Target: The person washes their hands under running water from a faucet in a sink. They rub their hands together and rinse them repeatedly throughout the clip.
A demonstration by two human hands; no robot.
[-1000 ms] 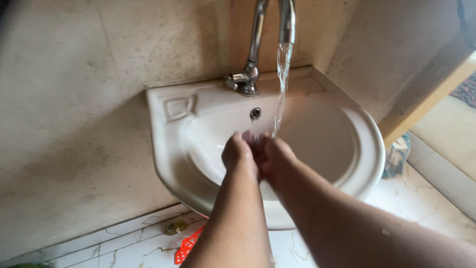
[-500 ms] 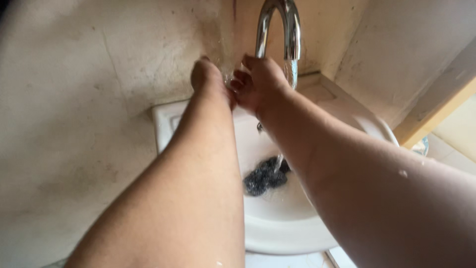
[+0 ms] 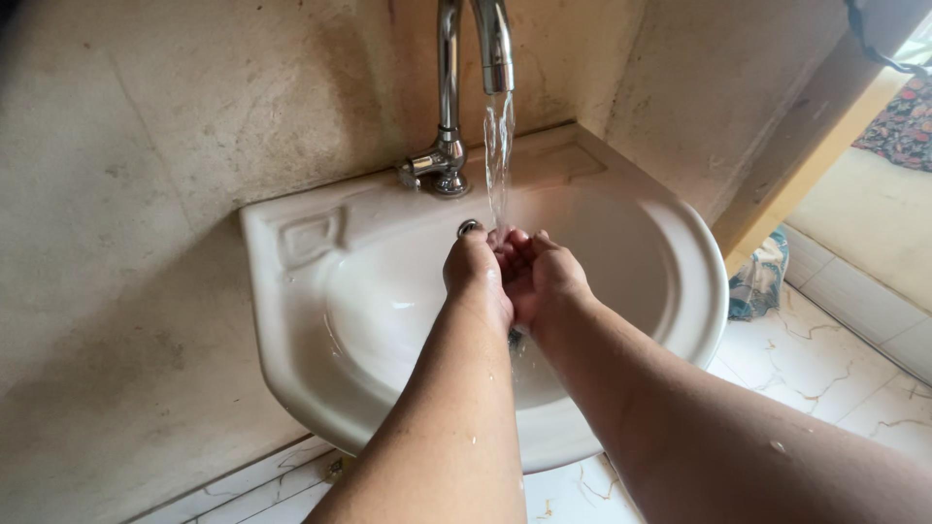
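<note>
Left hand (image 3: 476, 272) and right hand (image 3: 546, 277) are pressed side by side over the white corner basin (image 3: 311, 291), cupped open with palms turned up, gripping nothing; the stream of water (image 3: 498, 155) falls from the chrome tap (image 3: 456, 87) at twelve o'clock and lands on the fingertips (image 3: 515, 238) where the hands meet; the overflow hole (image 3: 468, 227) sits just beside the left hand at eleven o'clock; droplets mark both forearms; a patterned cloth (image 3: 757, 277) lies on the tiled floor (image 3: 825, 359) at three o'clock, well apart from the basin.
</note>
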